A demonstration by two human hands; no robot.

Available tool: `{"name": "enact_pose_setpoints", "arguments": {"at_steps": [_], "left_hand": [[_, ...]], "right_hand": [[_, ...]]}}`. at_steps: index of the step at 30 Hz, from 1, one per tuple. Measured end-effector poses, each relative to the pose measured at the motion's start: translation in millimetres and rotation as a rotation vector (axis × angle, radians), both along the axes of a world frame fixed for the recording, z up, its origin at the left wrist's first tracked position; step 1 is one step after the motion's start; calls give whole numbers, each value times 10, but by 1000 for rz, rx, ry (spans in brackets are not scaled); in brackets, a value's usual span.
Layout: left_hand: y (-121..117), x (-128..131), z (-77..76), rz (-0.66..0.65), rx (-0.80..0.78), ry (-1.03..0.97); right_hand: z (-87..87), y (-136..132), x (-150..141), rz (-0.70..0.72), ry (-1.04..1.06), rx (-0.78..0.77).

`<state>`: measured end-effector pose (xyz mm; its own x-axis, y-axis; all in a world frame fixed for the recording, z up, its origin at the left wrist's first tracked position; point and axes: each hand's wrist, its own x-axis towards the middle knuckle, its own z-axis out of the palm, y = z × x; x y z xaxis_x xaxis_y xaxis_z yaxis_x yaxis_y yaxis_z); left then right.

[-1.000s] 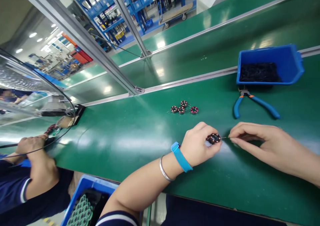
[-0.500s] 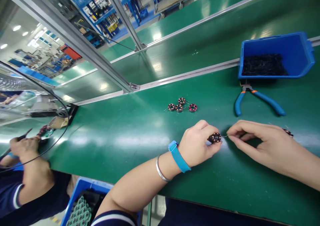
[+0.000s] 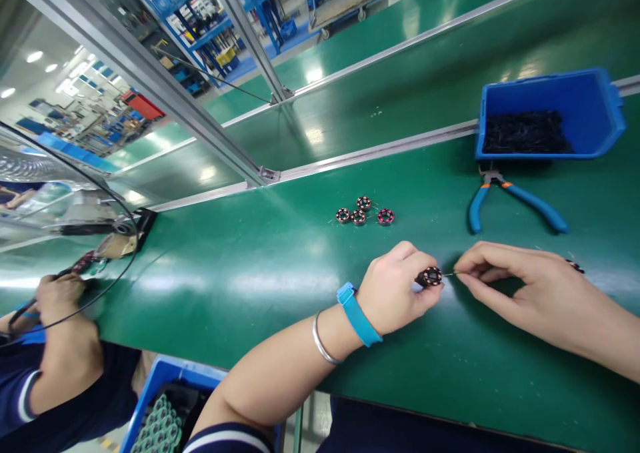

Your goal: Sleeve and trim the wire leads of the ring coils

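Observation:
Between thumb and fingers, my left hand (image 3: pixel 397 289) grips a small ring-shaped motor stator (image 3: pixel 431 277) with copper windings. A thin wire (image 3: pixel 450 273) runs from its right side to my right hand (image 3: pixel 510 283), whose thumb and forefinger pinch the end. Beyond my left hand lies a loose group of several more wound stators (image 3: pixel 358 217), one with pinkish-red coils (image 3: pixel 385 217) set a little to the right. Another stator (image 3: pixel 576 266) is partly hidden behind my right hand. Blue-handled cutting pliers (image 3: pixel 517 199) lie spread apart behind my right hand.
A blue bin (image 3: pixel 550 119) of thin black pieces stands at the back right by a metal rail (image 3: pixel 380 151). Below the bench edge at left is a blue crate (image 3: pixel 165 373) with green-ringed parts. A co-worker's hands (image 3: pixel 60 299) work at far left, near a hanging black cable (image 3: pixel 133 239).
My two hands, the stator and the wire stay almost in place. At far left, the co-worker's hands and arm have shifted slightly.

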<state>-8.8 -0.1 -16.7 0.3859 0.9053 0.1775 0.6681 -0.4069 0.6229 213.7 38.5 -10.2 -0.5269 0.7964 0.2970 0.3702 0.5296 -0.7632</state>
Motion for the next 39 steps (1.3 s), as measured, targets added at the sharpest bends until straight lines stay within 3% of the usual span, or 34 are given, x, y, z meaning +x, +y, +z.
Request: {"name": "enact_pose_setpoints", "arguments": {"at_steps": [30,39], "left_hand": [[4,6,14,26,-34,-11],[-1,-13,-30,-5,46,-45]], "right_hand": [[-24,-5,12,27,3,-49],[-15,0,-11,22,21,-14]]}}
